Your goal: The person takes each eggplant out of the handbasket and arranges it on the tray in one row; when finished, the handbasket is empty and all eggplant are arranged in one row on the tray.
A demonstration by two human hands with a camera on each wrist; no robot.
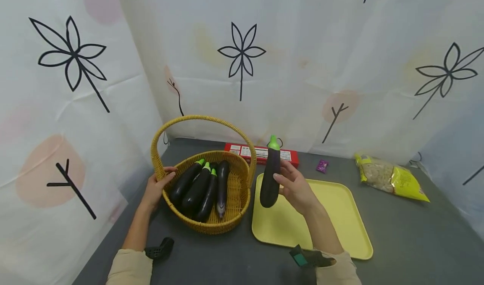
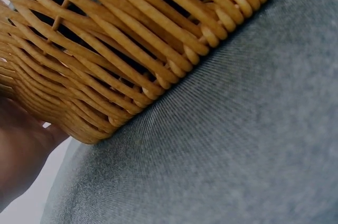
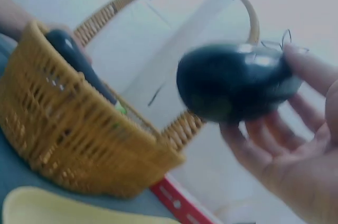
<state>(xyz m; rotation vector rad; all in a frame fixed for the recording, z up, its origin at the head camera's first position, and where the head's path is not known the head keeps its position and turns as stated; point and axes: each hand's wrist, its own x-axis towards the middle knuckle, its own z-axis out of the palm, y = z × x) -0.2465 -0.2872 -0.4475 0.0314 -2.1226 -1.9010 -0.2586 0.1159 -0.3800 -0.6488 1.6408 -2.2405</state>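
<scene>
My right hand grips a dark purple eggplant with a bright green stem end. It is held upright, stem up, above the left part of a yellow tray. In the right wrist view the thumb and fingers wrap around that eggplant. Over at the left, my left hand holds the rim of a woven basket beside the foot of its tall arched handle. Several eggplants lie inside the basket. The left wrist view shows the basket's woven side and part of the left hand.
Behind the basket and tray lies a long red box. A small purple packet is beyond the tray. At the right rests a yellow bag with a see-through middle. A patterned white curtain hangs around the grey tabletop.
</scene>
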